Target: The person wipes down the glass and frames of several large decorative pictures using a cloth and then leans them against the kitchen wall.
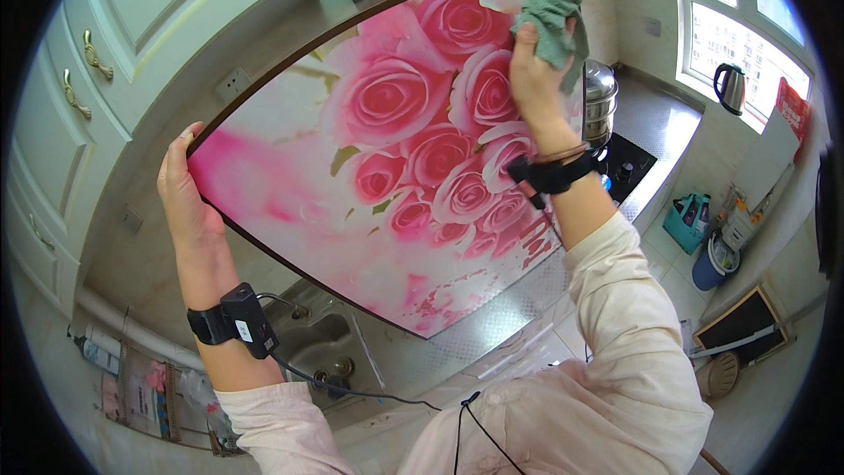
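A large framed panel with a print of pink roses [389, 99] is tilted in front of me, above the counter. At its left corner my left hand [186, 185] grips the dark edge of the frame, thumb and fingers around it. Near the opposite upper corner, my right hand [537, 79] presses a crumpled green cloth [554, 13] on the printed face. Part of the cloth hangs down past the panel's right edge. Both wrists carry black straps, and the left one bears a small black box [247, 321] with a cable.
Below the panel lie a metal countertop [488, 323] and a steel sink [323, 343] with a faucet. Wall cabinets [151, 6] hang at the left. A steel steamer pot [599, 102] stands by the black cooktop [633, 165]. An electric kettle [730, 88] sits near the window.
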### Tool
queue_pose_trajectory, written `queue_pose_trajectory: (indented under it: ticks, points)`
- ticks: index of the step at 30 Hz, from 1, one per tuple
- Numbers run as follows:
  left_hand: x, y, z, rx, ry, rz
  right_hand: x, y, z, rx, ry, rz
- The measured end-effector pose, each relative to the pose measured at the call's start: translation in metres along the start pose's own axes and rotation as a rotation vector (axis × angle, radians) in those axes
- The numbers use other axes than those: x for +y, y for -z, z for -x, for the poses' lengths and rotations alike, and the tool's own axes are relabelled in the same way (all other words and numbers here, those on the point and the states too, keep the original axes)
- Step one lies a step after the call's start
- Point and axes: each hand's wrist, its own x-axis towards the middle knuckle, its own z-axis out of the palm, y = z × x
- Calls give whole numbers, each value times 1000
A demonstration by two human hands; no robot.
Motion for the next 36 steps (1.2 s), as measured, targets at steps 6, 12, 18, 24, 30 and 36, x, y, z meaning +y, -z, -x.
queue_pose_trajectory:
  ticks: [6,12,18,24,30,36]
  points:
    - [-6,14,-7,28,-16,-13,-93,-20,164,-525,500,-133]
    - [-9,-1,-12,67,-4,-36,-87,-10,227,-614,665,-299]
    - [2,20,-4,47,8,-57,18,12,114,-162,179,-79]
    - [3,7,1,125,-33,-43,66,-3,131,-172,-532,-369]
    - [0,1,1,85,23,-28,-80,-1,168,-554,273,-391]
    - [-1,15,-7,-80,119,79,-173,-29,95,-536,739,-579]
